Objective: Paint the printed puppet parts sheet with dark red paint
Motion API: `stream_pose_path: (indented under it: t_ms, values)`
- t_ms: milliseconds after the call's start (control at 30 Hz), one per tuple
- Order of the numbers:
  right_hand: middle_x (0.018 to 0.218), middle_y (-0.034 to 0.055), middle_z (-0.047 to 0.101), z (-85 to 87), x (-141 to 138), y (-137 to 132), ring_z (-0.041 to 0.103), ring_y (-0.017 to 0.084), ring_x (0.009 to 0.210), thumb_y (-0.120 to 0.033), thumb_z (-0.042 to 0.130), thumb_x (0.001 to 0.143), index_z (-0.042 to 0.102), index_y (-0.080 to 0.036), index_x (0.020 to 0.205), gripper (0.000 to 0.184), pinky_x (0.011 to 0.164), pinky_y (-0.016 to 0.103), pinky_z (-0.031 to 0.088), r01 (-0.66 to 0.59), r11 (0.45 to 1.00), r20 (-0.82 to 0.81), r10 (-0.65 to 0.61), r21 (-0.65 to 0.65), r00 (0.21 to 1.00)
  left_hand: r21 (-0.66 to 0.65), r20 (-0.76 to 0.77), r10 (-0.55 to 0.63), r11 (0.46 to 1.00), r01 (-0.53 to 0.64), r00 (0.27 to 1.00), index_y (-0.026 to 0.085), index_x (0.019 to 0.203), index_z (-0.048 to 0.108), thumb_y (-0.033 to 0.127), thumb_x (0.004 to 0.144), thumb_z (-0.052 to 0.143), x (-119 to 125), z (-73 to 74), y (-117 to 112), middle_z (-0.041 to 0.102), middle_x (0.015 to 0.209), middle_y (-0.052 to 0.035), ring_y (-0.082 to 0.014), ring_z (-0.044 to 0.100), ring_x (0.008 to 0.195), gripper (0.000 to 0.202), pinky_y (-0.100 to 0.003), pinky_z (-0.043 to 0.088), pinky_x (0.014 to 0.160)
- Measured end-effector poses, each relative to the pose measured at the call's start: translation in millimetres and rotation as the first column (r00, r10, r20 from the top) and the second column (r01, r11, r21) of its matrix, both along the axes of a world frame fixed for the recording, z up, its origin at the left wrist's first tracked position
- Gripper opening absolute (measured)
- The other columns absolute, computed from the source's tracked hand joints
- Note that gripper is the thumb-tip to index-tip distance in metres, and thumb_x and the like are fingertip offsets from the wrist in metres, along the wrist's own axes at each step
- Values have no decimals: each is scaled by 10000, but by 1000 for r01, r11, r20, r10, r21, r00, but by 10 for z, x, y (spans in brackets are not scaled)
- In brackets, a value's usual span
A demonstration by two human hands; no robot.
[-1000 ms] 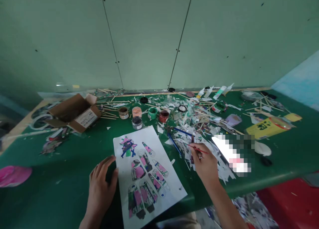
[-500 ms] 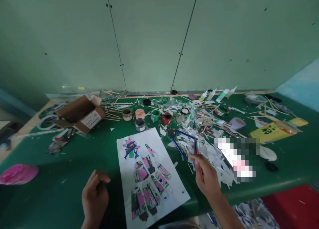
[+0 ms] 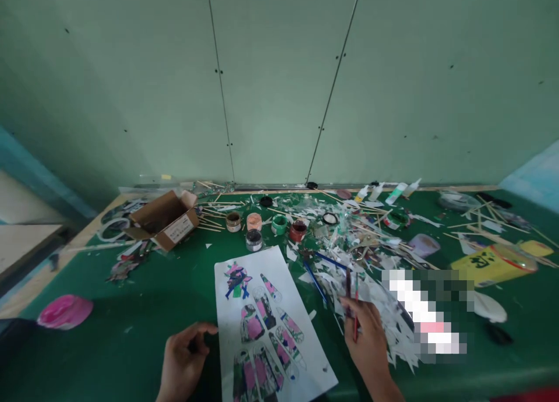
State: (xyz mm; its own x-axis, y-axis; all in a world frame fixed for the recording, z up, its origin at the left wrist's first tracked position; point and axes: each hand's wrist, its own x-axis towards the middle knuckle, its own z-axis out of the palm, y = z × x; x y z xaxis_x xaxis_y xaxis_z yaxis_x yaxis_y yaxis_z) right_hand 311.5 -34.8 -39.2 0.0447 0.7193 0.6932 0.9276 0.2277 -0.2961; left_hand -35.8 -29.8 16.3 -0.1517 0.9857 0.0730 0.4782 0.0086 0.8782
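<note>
The person's left hand is at the near edge of the green table, its fingers bent and a narrow gap between thumb and forefinger, with nothing between them. Its forefinger reaches the left edge of a white sheet; whether it touches the paper cannot be told. The sheet lies flat between the two hands, bearing rounded shapes patterned in pink, green, blue and black, and a small figure in similar colours near its top.

Right of the sheet, the right hand is closed around a slim red brush. A dark brown handle runs just beside it at the fingertips; whether that is gripped too cannot be told. Beneath and beyond this hand spread white paper scraps, with a blue-handled tool near the sheet's right edge.

A pink oval piece lies well to the left, and a yellow container on its side well to the right.

Beyond the sheet stand open paint jars: a grey jar nearest, then brown, peach, green and dark red ones. An open cardboard box is left of them. Small dropper bottles are farther back, before the pale green wall.
</note>
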Motion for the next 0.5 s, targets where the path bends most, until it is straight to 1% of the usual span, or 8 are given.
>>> stream_pose_path:
  t_ms: [67, 133, 233, 300, 400, 500]
  values:
    - [785, 41, 659, 19, 4, 4, 627, 223, 750, -65, 417, 786, 566, -230, 1047, 343, 661, 337, 530, -7, 1000, 0, 7, 8, 1000, 2, 4, 31, 1000, -31, 1000, 174, 617, 707, 227, 484, 461, 13, 16, 8, 527, 425, 21, -133, 490, 402, 284, -215, 382, 420]
    - [752, 31, 639, 51, -11, 12, 620, 208, 702, -48, 413, 774, 566, -229, 1018, 340, 622, 312, 518, -15, 1000, -2, 15, 14, 1000, -3, -2, 56, 998, -56, 998, 176, 629, 720, 225, 477, 458, 17, 11, 14, 537, 430, 19, -136, 498, 409, 307, -219, 391, 433]
    - [685, 13, 595, 83, -40, 18, 597, 185, 627, -2, 391, 742, 542, -233, 893, 314, 561, 273, 485, -32, 999, -27, 33, 40, 999, -16, -3, 18, 1000, -18, 1000, 189, 634, 742, 210, 458, 417, 12, -21, 13, 556, 430, 11, -145, 518, 418, 371, -227, 403, 458]
    - [663, 2, 575, 77, -43, 16, 589, 173, 613, 28, 382, 708, 501, -237, 804, 306, 551, 254, 471, -55, 998, -35, 56, 37, 998, -11, 21, 10, 1000, -10, 1000, 197, 597, 735, 210, 446, 392, 9, -42, 10, 552, 409, 9, -145, 512, 401, 374, -236, 410, 465]
    - [644, -12, 555, 43, -21, 9, 580, 157, 623, 56, 374, 657, 447, -234, 718, 305, 565, 227, 461, -132, 991, 2, 132, -23, 991, 11, 102, 68, 998, -69, 993, 199, 555, 711, 223, 478, 410, -6, -55, 7, 533, 376, 8, -152, 513, 386, 312, -265, 454, 495]
    - [624, -17, 546, 30, -5, 4, 572, 152, 623, 64, 360, 621, 433, -228, 690, 309, 564, 213, 448, -176, 983, 16, 177, -60, 984, 29, 238, 122, 991, -133, 963, 199, 533, 682, 243, 526, 477, -71, -60, -17, 559, 405, -9, -178, 550, 420, 210, -304, 490, 506]
